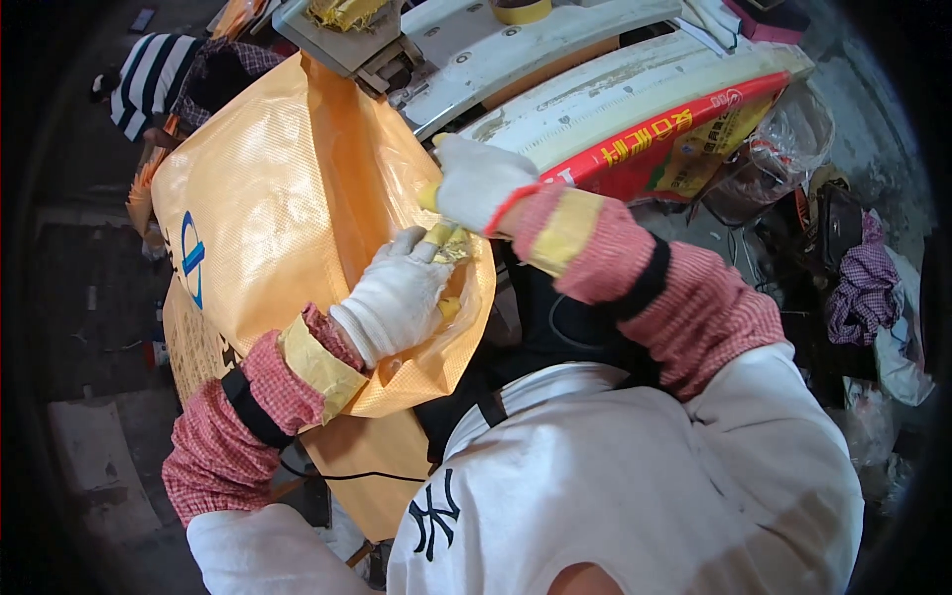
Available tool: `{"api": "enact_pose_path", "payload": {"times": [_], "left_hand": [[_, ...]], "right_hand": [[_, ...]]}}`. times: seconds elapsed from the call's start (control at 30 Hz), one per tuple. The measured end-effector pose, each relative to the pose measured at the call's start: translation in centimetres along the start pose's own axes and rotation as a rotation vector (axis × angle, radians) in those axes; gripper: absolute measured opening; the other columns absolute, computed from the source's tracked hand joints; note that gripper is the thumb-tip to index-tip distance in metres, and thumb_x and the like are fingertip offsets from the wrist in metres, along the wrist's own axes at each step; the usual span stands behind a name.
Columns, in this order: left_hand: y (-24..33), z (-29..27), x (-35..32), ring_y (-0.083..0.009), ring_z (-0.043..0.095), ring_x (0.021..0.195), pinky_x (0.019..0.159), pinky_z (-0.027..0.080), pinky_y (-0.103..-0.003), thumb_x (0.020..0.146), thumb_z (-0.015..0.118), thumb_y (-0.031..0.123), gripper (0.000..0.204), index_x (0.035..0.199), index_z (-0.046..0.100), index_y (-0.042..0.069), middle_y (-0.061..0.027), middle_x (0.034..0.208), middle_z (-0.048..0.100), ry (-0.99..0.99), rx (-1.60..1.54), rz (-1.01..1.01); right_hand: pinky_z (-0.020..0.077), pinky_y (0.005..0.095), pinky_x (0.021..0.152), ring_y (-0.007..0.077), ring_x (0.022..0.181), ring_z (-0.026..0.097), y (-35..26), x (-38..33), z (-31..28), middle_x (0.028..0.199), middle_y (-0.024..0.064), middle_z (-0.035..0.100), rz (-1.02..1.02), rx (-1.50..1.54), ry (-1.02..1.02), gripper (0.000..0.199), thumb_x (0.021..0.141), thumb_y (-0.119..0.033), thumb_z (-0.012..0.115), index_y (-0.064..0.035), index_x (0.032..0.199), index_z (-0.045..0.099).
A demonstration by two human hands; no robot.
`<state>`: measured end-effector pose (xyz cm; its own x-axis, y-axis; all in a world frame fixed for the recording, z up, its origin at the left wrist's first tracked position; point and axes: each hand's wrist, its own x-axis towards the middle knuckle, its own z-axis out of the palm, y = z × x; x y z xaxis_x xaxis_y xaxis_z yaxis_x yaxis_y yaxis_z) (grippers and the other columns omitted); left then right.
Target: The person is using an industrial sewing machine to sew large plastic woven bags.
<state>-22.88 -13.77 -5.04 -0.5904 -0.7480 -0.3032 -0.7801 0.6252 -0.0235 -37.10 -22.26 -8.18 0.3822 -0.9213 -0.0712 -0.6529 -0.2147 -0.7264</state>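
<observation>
The left hand (397, 297), in a white glove, is curled shut on the folded top edge of the orange woven sack (268, 208), which fills the view's left half. At one o'clock from it, the gloved right hand (483, 181) pinches the same edge, fingers closed. Beyond them, at twelve o'clock, stands the grey sewing machine (516, 50).

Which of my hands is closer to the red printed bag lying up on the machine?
Right. The right hand grips the orange sack's top edge just beside the red bag; the left hand holds the sack lower, farther away.
</observation>
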Motion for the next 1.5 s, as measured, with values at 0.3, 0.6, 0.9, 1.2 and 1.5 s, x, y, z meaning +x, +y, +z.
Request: {"api": "enact_pose_path", "payload": {"times": [0.3,0.6,0.9,1.2,1.5], "left_hand": [[-5.6,-6.6,-0.2,-0.0227,0.057,0.087,0.093,0.036,-0.041,0.077,0.056,0.022,0.020,0.091,0.062,0.009,-0.0089,0.085,0.061,-0.258,0.186,0.196],[-7.2,-19.7,-5.2,-0.0290,0.058,0.059,0.063,0.050,-0.034,0.075,0.059,0.048,0.045,0.069,0.064,0.004,-0.0109,0.059,0.058,-0.270,0.170,0.060],[7.3,-10.9,-4.1,-0.0282,0.060,0.064,0.057,0.048,-0.037,0.078,0.056,0.027,0.020,0.079,0.061,0.008,-0.0113,0.065,0.059,-0.484,-0.446,0.170],[1.4,-13.2,5.3,-0.0303,0.059,0.069,0.062,0.048,-0.035,0.073,0.059,0.008,0.016,0.088,0.060,0.004,-0.0147,0.076,0.060,0.360,-0.117,0.414],[-6.5,-4.8,2.0,-0.0325,0.061,0.074,0.066,0.049,-0.040,0.078,0.053,0.030,0.024,0.087,0.060,0.009,-0.0149,0.079,0.062,-0.498,0.197,-0.030]], "right_hand": [[0.0509,0.0440,0.058,0.0322,0.080,0.063,-2.1,-2.3,2.4,0.090,0.0142,0.061,0.090,-0.295,0.031,0.015,0.080,-0.012,0.051,-0.0072,0.092,0.059],[0.0507,0.0442,0.056,0.0317,0.078,0.064,-1.3,-0.9,3.4,0.092,0.0165,0.061,0.057,-0.276,0.023,0.018,0.080,-0.012,0.051,-0.0062,0.095,0.060],[0.0506,0.0374,0.066,0.0329,0.078,0.063,-2.0,9.5,1.9,0.076,0.0193,0.063,-0.550,-0.657,-0.088,0.020,0.075,-0.010,0.053,-0.0033,0.090,0.064],[0.0499,0.0351,0.070,0.0226,0.086,0.060,1.1,-3.8,0.9,0.096,0.0171,0.061,0.227,0.888,-0.273,0.040,0.077,-0.019,0.060,0.0000,0.111,0.050],[0.0484,0.0335,0.057,0.0201,0.071,0.063,4.0,-8.6,4.0,0.084,0.0089,0.064,0.156,1.362,-0.534,0.022,0.083,-0.015,0.053,-0.0037,0.101,0.060]]}}
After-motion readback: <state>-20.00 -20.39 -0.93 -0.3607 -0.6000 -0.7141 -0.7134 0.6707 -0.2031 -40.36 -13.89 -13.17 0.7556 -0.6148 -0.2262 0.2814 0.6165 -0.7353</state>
